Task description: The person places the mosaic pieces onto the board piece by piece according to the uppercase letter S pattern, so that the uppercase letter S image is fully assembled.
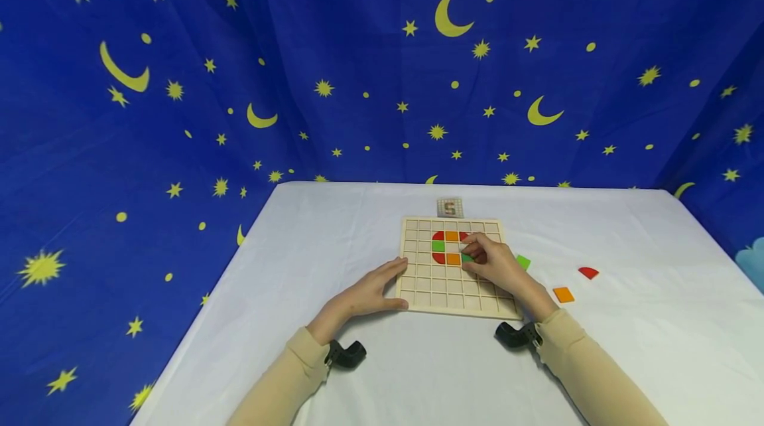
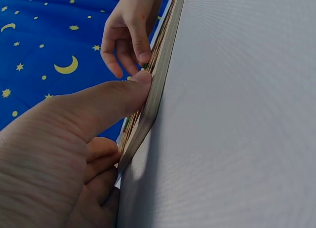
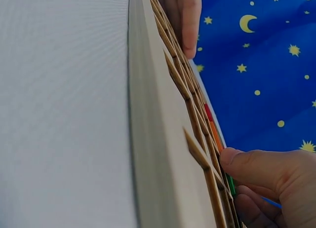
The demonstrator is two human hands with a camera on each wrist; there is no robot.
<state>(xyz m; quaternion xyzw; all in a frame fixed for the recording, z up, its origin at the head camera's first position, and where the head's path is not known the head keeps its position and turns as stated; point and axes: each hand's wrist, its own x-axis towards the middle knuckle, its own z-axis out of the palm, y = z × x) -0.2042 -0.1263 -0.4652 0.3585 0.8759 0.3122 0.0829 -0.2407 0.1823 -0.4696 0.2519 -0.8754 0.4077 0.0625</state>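
Observation:
A wooden grid board (image 1: 418,283) lies on the table, with red, orange and green pieces set in its upper middle cells. My left hand (image 1: 373,290) rests against the board's left edge, fingers fairly straight and thumb near the front corner. In the left wrist view the left thumb (image 2: 113,99) touches the wooden rim. My right hand (image 1: 492,263) is over the board, thumb and fingertips bent at a dark green piece (image 1: 467,258) beside an orange square (image 1: 453,259). Seen from the right wrist, the green piece (image 3: 231,184) sits between thumb and fingers, partly hidden.
Behind the board lies a small pattern card (image 1: 450,208). To its right are a light green piece (image 1: 523,262), an orange square (image 1: 563,294) and a red quarter-round piece (image 1: 588,273). A blue curtain (image 1: 382,68) with stars and moons hangs beyond the white table (image 1: 334,220).

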